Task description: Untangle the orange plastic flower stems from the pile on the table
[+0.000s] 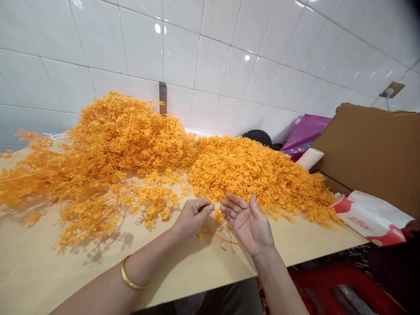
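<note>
One loose sprig [219, 237] lies on the worktop [65, 271] near its front edge, just under both hands. The left hand [192, 216], a bangle [131, 279] on its wrist, hovers with thumb and fingertips pinched together; whether they nip anything cannot be told. The right hand [250, 224] is just beside it, palm up, fingers spread and holding nothing. Behind them a tall heap [124, 131] fills the left side and a flat heap [259, 175] reaches the right edge. A box [374, 153] and a white bag [370, 216] sit past that edge.
</note>
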Motion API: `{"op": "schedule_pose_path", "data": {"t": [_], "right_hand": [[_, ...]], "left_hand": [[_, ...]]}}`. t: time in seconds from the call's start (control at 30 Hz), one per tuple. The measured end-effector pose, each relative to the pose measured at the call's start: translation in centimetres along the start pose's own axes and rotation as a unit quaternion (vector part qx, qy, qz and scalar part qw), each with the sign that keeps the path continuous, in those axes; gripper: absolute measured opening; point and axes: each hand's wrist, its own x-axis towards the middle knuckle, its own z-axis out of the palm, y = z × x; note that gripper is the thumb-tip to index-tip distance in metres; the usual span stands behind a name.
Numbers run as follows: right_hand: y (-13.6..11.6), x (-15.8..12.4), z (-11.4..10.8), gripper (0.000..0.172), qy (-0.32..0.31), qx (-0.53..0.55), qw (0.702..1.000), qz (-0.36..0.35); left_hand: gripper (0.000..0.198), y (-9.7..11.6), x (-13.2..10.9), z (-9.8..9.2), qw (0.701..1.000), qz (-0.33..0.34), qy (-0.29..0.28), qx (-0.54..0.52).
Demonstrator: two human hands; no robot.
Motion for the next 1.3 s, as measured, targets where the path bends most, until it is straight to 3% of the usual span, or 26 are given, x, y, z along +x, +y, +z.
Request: {"op": "schedule_pose_path", "data": {"t": [0.07, 0.1, 0.17, 0.23, 0.37, 0.43, 0.5, 0.6, 0.67, 0.77, 0.9, 1.03, 1.17, 1.23, 1.3], "right_hand": [[0.6, -0.1, 0.1, 0.043, 0.05, -0.154, 0.984, -0.075], [1.0, -0.2, 0.3, 0.039, 0.06, -0.245, 0.961, -0.117], [1.4, -0.3, 0.6, 0.029, 0.045, -0.393, 0.901, -0.176], [1.6, -0.1, 0.9, 0.023, 0.028, -0.465, 0.863, -0.195], [1.0, 1.5, 0.8, 0.024, 0.082, -0.439, 0.873, -0.195], [0.4, 2.6, 0.6, 0.025, 0.096, -0.394, 0.892, -0.2], [-0.4, 3.5, 0.6, 0.025, 0.102, -0.358, 0.904, -0.209], [-1.4, 4.1, 0.8, 0.026, 0.111, -0.328, 0.911, -0.225], [-2.0, 4.1, 0.9, 0.026, 0.115, -0.321, 0.911, -0.233], [-2.5, 3.9, 0.5, 0.026, 0.119, -0.322, 0.909, -0.235], [-2.5, 3.0, -0.3, 0.026, 0.112, -0.342, 0.903, -0.233], [-1.8, 0.5, -0.4, 0.025, 0.003, -0.452, 0.864, -0.223], [-1.3, -1.6, 0.0, 0.026, -0.162, -0.537, 0.805, -0.194], [-1.5, -1.8, 0.0, 0.024, -0.137, -0.541, 0.805, -0.201], [-1.9, -1.3, -0.2, 0.024, -0.043, -0.517, 0.827, -0.215]], "left_hand": [[0.03, 0.0, -0.1, 0.2, 1.0, -0.002, -0.007, -0.005], [0.03, 0.0, -0.1, 0.3, 1.0, 0.002, -0.013, -0.006], [0.03, 0.1, 0.0, 0.3, 0.999, 0.026, -0.018, 0.01], [0.03, 0.3, 0.1, 0.0, 0.995, 0.074, 0.023, 0.055], [0.016, 1.2, -0.1, -0.8, 0.947, 0.2, 0.191, 0.166], [0.02, 1.7, -0.5, -0.7, 0.932, 0.243, 0.183, 0.199], [0.03, 1.8, -1.0, -0.2, 0.937, 0.253, 0.106, 0.218], [0.038, 1.1, -1.3, 0.8, 0.963, 0.172, -0.025, 0.208], [0.042, 0.5, -1.1, 1.1, 0.982, 0.074, -0.045, 0.166], [0.046, -0.1, -0.4, 1.0, 0.996, -0.076, 0.042, 0.025], [0.036, -0.1, 0.6, 0.2, 0.95, -0.204, 0.146, -0.187], [0.016, -0.2, 1.3, -0.8, 0.864, -0.241, 0.182, -0.402], [0.013, -0.7, 1.6, -1.5, 0.844, -0.237, 0.152, -0.456], [0.013, -0.7, 1.5, -1.5, 0.851, -0.235, 0.145, -0.447], [0.011, -0.5, 1.4, -1.3, 0.856, -0.23, 0.142, -0.441]]}}
